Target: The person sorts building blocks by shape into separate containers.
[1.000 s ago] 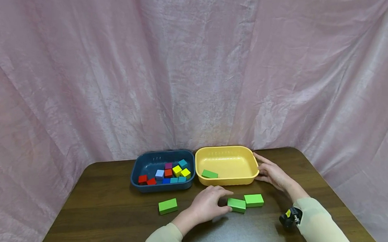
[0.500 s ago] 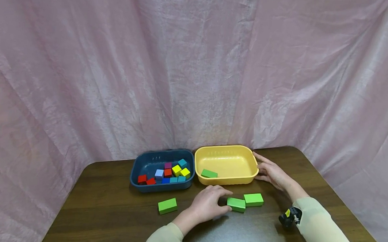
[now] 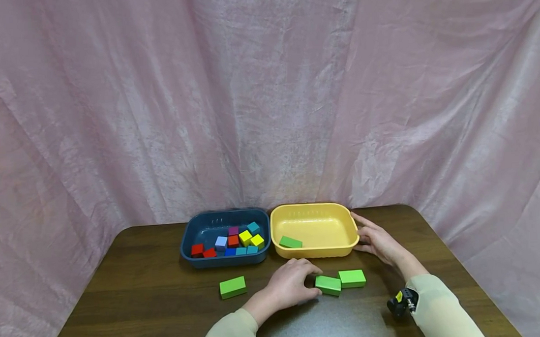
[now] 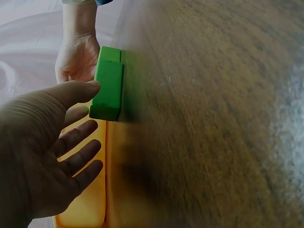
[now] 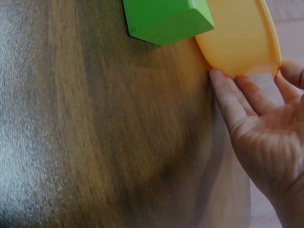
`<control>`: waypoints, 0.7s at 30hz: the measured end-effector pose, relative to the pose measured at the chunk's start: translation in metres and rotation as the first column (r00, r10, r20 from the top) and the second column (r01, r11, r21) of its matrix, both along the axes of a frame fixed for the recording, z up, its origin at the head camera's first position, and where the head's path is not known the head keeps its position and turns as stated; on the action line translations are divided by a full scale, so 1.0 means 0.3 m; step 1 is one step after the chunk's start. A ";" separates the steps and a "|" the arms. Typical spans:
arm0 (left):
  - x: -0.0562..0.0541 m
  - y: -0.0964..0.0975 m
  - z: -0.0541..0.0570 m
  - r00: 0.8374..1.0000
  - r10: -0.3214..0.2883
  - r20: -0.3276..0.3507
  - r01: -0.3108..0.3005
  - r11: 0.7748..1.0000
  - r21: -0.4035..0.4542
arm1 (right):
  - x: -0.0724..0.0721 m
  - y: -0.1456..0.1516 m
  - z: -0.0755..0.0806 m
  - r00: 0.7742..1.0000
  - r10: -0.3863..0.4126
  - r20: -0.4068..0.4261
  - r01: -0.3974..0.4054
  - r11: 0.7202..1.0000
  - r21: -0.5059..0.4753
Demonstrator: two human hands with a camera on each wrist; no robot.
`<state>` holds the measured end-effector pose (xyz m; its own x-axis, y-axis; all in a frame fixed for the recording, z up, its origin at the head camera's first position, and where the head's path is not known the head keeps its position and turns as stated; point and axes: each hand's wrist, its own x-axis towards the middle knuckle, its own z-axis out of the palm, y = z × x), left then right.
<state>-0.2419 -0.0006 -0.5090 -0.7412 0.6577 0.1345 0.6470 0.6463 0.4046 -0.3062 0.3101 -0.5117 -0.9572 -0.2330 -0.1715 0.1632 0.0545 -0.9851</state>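
My left hand [image 3: 291, 284] lies beside a green rectangular block [image 3: 328, 285], its thumb tip right at the block's near left end. In the left wrist view the fingers of this hand [image 4: 52, 142] are spread and loosely bent. A second green block [image 3: 351, 278] stands at the right end of the first, close against it. My right hand [image 3: 381, 244] rests its fingertips on the right side of a yellow tub [image 3: 315, 252]. From the right wrist, this hand's fingers [image 5: 228, 97] look extended against the tub's wall [image 5: 242, 42]. One green block [image 3: 290, 242] lies inside the tub.
Left of the yellow tub, and next to it, stands a dark blue tub [image 3: 226, 261] with several red, blue, yellow and purple cubes. Another green block [image 3: 232, 287] lies on the wooden table [image 3: 143, 292] to the left. A pink curtain [image 3: 248, 98] hangs behind.
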 end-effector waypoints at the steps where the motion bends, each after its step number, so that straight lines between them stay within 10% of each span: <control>1: -0.001 0.001 -0.002 1.000 0.000 -0.001 0.000 1.000 0.000 | 0.000 0.000 0.000 1.000 -0.004 0.000 0.004 1.000 0.000; 21: -0.007 -0.002 -0.016 1.000 0.014 0.008 -0.014 1.000 0.008 | 0.001 0.001 0.000 1.000 -0.010 -0.009 0.010 1.000 -0.008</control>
<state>-0.2440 -0.0011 -0.5138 -0.7512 0.6464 0.1339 0.6348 0.6517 0.4151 -0.3058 0.3103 -0.5118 -0.9610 -0.2249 -0.1610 0.1547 0.0455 -0.9869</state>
